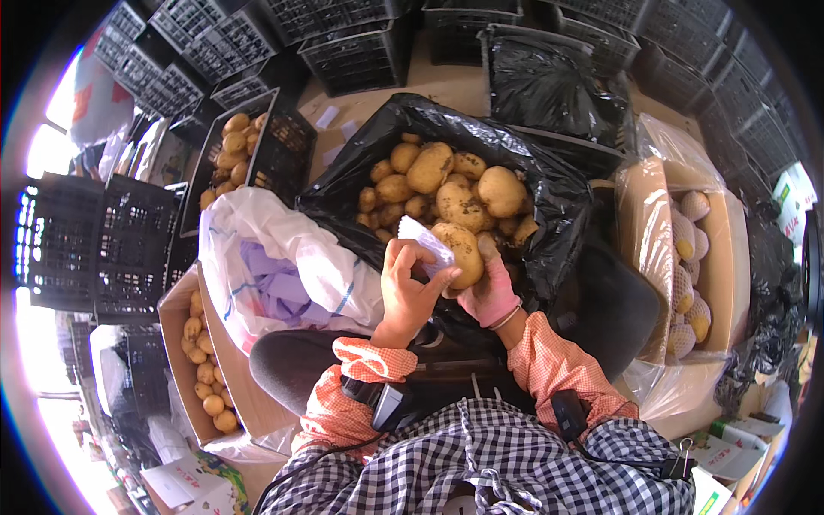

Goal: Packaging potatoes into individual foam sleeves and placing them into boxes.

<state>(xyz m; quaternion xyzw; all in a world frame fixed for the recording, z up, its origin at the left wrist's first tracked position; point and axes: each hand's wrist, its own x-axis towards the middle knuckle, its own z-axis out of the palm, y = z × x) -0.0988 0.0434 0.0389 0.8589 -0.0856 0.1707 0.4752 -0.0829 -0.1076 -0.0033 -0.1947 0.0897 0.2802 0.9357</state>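
My left hand (pixel 411 286), bare, pinches a pale lilac foam net sleeve (pixel 426 243) between thumb and fingers. The sleeve's end lies against the left side of a large potato (pixel 465 257). From the other side my right hand (pixel 490 296), in a pink and grey work glove, grips this potato. Both hands are over the near side of a crate lined with a black plastic bag (pixel 557 222), where many loose potatoes (pixel 458 205) lie, some with dark soil on them. To the left, an open white woven sack (pixel 328 264) holds a heap of flat lilac foam sleeves (pixel 280 290).
On the right, a plastic-lined cardboard box (pixel 714 277) contains potatoes in white foam nets. Small potatoes fill a cardboard box (pixel 222 335) at the left and a black crate (pixel 283 138) behind it. Stacked black plastic crates (pixel 351 58) line the back. Loose foam sleeves (pixel 327 116) lie on the floor.
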